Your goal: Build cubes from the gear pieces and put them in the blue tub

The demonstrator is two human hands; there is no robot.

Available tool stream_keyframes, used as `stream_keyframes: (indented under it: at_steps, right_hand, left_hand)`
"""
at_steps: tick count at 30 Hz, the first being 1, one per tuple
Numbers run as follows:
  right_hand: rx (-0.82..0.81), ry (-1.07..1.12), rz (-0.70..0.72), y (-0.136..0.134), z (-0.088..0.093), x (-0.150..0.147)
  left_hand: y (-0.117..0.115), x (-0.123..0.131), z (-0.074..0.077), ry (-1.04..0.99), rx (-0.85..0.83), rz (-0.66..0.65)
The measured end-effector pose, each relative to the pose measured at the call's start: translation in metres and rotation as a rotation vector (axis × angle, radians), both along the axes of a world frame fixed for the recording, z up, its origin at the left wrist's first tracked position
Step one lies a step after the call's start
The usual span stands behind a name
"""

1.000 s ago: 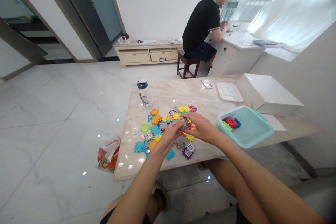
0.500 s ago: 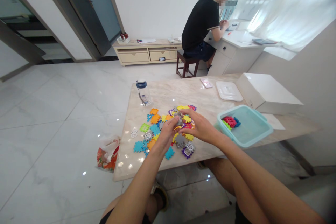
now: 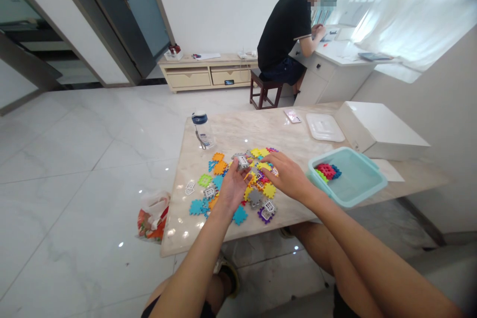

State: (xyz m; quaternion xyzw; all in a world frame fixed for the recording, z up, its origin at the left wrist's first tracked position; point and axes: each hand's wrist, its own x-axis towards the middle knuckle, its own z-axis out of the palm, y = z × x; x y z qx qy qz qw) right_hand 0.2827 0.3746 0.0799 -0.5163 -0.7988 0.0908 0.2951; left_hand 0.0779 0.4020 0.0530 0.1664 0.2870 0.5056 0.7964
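left hand [image 3: 231, 185] raised, fingertips pinched shut at 12 o'clock; right hand [image 3: 286, 176] palm-down, fingers extended toward 10 o'clock; both forearms outstretched

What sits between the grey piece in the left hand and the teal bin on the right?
The left hand holds the grey toothed piece. Between it and the teal bin lie the right hand and the loose colored pieces on the table; nothing covers the open bin.
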Motion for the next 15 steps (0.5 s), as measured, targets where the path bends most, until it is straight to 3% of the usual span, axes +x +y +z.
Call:
stream_keyframes:
  at_steps: [15]
  right_hand:
    - [0.014, 0.049, -0.078, -0.0007, 0.0021, -0.0029]
  left_hand:
    - [-0.0028, -0.0019, 0.0049, -0.016, 0.076, -0.061]
